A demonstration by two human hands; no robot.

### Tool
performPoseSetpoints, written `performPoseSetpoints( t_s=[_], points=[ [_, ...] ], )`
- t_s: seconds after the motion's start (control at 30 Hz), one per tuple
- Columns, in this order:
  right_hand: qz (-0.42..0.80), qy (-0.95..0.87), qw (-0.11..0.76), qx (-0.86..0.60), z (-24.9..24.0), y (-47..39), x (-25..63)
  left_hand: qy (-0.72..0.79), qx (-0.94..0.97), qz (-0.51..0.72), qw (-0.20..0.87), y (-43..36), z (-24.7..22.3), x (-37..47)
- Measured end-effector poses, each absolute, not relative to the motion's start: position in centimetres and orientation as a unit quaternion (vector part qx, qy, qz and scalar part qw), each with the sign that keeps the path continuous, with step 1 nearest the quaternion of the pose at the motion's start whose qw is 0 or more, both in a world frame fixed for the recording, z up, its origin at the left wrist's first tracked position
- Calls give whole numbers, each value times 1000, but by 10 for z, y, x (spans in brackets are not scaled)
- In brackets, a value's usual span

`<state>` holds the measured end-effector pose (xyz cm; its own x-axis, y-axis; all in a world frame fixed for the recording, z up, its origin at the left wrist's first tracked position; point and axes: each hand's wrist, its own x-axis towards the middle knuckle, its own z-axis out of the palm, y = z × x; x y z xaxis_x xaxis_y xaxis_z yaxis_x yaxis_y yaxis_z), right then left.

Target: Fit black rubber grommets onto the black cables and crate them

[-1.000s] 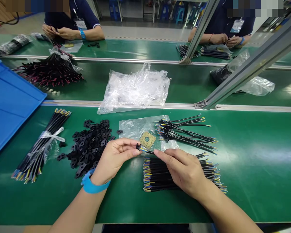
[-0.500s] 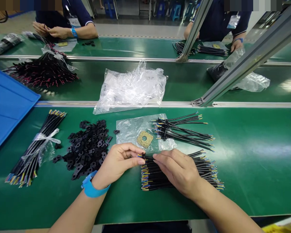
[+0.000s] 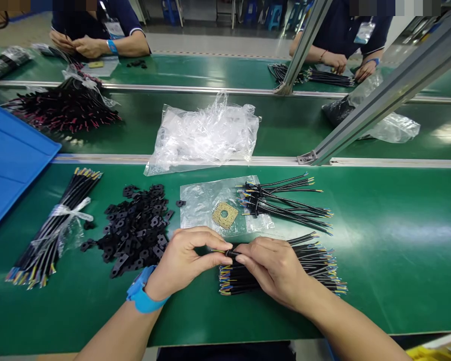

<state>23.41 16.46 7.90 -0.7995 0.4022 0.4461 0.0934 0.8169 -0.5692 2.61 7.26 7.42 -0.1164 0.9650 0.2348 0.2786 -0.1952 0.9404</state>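
My left hand (image 3: 193,258) is closed, thumb and forefinger pinching a small black holed piece around the end of a black cable (image 3: 233,253). Thin coloured wires poke out of that end toward my left palm. My right hand (image 3: 276,263) pinches the same cable just to the right, its fingertips almost touching the left ones. Below lies a row of black cables (image 3: 319,265) with coloured wire ends, partly covered by my right hand. Left of my hands is a heap of small black holed pieces (image 3: 139,225). Cables with black pieces on them (image 3: 285,200) lie beyond my right hand.
A yellowish sponge (image 3: 224,215) rests on a flat plastic bag (image 3: 195,195). A tied cable bundle (image 3: 54,228) and a blue bin (image 3: 15,160) are at left. Crumpled clear bags (image 3: 206,133) lie beyond. A metal post (image 3: 379,85) slants at right. Two co-workers sit opposite.
Both hands have come closer together and slightly nearer to me; my right fingertips now grip the cable beside the left ones. Across the bench, the right co-worker's hand has moved over the cables.
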Motion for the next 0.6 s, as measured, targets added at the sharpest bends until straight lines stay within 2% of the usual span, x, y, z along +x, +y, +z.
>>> performPoseSetpoints(
  t_s=[0.27, 0.43, 0.5, 0.6],
  points=[
    [379, -884, 233, -142, 79, 165, 231, 555, 579, 479, 356, 73, 78, 32],
    [317, -898, 276, -130, 78, 165, 231, 547, 585, 472, 370, 69, 77, 21],
    [259, -906, 309, -125, 80, 166, 232, 554, 579, 498, 332, 67, 77, 7],
    [167, -915, 341, -132, 82, 174, 239, 671, 528, 500, 145, 65, 77, -22]
  ],
)
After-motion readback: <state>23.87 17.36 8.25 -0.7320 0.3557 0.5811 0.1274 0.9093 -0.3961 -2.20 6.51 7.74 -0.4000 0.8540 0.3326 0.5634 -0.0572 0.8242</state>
